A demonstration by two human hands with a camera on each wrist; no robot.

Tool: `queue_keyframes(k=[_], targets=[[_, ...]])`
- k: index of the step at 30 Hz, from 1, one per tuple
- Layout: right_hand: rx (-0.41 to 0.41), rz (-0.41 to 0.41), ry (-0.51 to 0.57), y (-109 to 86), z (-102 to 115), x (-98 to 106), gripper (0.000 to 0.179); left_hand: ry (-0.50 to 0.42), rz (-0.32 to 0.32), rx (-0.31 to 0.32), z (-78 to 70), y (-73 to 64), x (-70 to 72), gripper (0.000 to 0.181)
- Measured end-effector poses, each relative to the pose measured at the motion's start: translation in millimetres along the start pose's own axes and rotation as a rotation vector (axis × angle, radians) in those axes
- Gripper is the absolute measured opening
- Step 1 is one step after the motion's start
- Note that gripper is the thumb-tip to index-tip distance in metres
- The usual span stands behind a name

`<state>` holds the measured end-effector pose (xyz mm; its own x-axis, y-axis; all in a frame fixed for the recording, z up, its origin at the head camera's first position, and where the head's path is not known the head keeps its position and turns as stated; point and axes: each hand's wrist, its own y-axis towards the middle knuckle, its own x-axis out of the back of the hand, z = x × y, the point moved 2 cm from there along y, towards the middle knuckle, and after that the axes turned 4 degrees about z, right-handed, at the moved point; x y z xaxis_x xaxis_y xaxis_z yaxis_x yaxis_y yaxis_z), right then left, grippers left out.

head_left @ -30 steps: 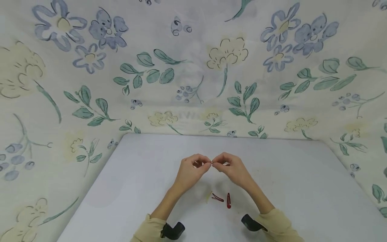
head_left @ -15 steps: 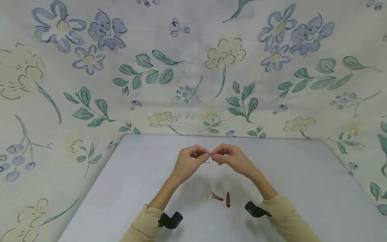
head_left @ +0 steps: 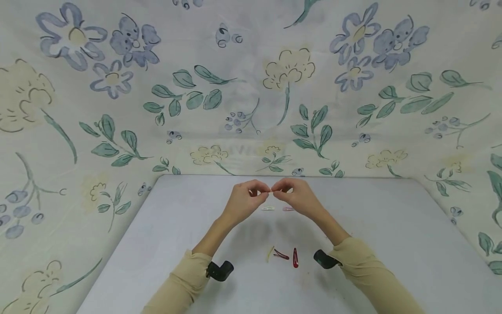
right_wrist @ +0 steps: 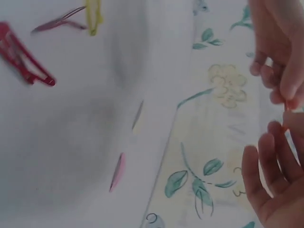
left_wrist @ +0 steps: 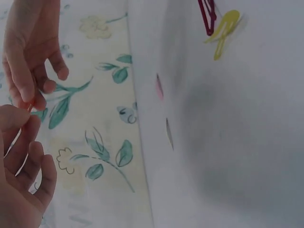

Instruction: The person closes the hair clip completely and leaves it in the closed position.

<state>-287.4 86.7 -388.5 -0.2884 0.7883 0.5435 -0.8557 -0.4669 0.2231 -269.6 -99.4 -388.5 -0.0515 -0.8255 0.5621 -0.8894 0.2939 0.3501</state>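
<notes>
Both hands meet fingertip to fingertip over the far part of the table. My left hand [head_left: 245,200] and my right hand [head_left: 299,198] each pinch one end of a thin orange-red hair clip [left_wrist: 30,108], also visible as an orange-red sliver of the clip [right_wrist: 286,108] in the right wrist view. Fingertips cover most of it. Below the hands, a white hair clip [head_left: 268,208] and a pink hair clip [head_left: 288,209] lie side by side on the table. Nearer the body are a yellow clip [head_left: 270,254], a dark red clip [head_left: 281,254] with its arms spread, and a red clip [head_left: 296,257].
The white table [head_left: 188,218] ends at a flower-patterned cloth wall [head_left: 251,148] just past the hands. A black wrist camera [head_left: 220,271] sits by the left sleeve, another black camera [head_left: 326,259] by the right.
Both hands have moved farther from the body, still joined at the fingertips. The white and pink clips, hidden behind the hands earlier, now show. The three nearer clips stay where they lay.
</notes>
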Motion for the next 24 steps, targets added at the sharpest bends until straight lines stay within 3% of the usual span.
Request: queue_keyframes(k=[4,8,15,24], targets=[[0.02,-0.065,-0.183,4.4,-3.7,-9.2,0.013,0.167,-0.023,-0.04,8.9,3.1,-4.8,0.008],[-0.014,-0.083,-0.305,7.6,-9.8,-16.9,0.014,0.268,-0.013,-0.041,18.6,5.4,-10.4,0.009],[-0.122,-0.076,-0.363,11.6,-21.3,-26.9,0.018,0.325,0.012,-0.001,32.7,6.6,-17.8,0.009],[-0.164,-0.035,-0.401,17.2,-34.5,-38.3,0.015,0.331,0.053,0.094,50.3,6.2,-26.9,0.009]])
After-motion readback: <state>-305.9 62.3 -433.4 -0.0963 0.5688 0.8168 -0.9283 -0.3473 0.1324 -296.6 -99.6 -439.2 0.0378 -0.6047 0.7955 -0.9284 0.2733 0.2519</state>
